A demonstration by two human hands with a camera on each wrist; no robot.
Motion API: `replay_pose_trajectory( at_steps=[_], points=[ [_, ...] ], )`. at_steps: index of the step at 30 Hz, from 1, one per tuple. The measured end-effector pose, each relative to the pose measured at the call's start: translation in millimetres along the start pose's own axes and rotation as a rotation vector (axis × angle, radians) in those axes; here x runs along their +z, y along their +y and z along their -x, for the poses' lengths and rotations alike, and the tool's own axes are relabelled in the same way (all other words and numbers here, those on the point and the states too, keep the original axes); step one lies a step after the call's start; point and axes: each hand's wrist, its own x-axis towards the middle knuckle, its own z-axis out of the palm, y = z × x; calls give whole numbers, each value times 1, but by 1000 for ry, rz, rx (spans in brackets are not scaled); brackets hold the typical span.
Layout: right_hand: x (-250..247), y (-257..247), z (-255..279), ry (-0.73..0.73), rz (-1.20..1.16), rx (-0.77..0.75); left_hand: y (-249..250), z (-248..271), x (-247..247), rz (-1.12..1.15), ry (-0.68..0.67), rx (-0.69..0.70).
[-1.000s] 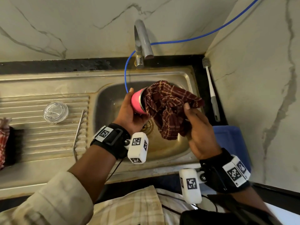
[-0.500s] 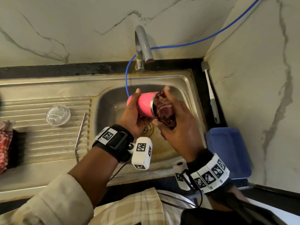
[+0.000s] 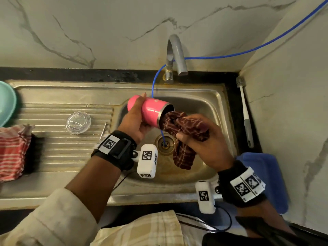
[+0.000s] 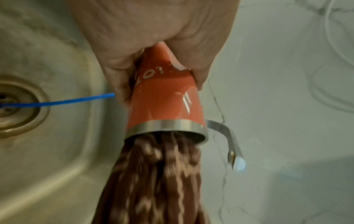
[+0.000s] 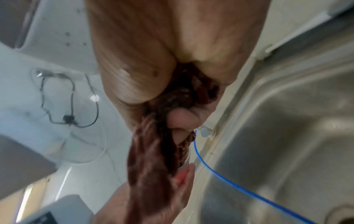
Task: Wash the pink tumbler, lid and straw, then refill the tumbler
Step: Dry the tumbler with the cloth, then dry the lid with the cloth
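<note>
Step in hand: wiping tumbler interior. Left hand (image 3: 134, 121) grasps pink tumbler (image 3: 150, 110) horizontally above sink (image 3: 220, 103). Right hand (image 3: 204, 142) clenches maroon cloth (image 3: 186, 125), one end inside mouth. Lid (image 3: 78, 122) left, on drainboard. Next, likely: withdraw cloth, refill; straw not identifiable.

A steel sink unit (image 3: 58, 93) fills the middle of the head view, its ribbed drainboard on the left and basin right of centre. On the ribs lie a clear lid (image 3: 78, 122) and, just to its right, a thin metal straw (image 3: 103, 130) (mostly hidden). A red striped cloth (image 3: 13, 151) rests at the left edge. A brush (image 3: 245, 114) lies on the dark counter, upper right.
</note>
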Motion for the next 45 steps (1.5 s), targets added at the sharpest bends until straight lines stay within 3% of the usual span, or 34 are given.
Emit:
replay_pose_trajectory(
  at_steps=[3, 5, 10, 12, 14, 23, 32, 35, 40, 45],
  points=[
    [5, 9, -7, 97, -129, 114, 30, -4, -10, 15, 1, 124],
    [11, 16, -13, 133, -207, 166, 49, -7, -17, -62, 9, 285],
    [27, 26, -28, 179, -200, 180, 91, -35, -41, -647, 3, 884],
    [32, 30, -31, 177, -180, 200, 103, -47, -50, -836, 29, 1026],
    [37, 32, -35, 161, -158, 227, 112, -58, -58, -919, 64, 1084],
    [55, 41, -59, 146, -110, 241, 118, -90, -93, -907, 277, 977],
    [66, 45, -64, 139, -70, 245, 120, -97, -109, -907, 282, 915],
    [70, 45, -62, 142, -68, 242, 125, -90, -115, -978, 297, 823],
    [71, 40, -60, 147, -71, 246, 134, -72, -142, -1176, 466, 583],
    [67, 45, -58, 145, -92, 256, 113, -45, -187, -1243, 443, 536]
  ],
)
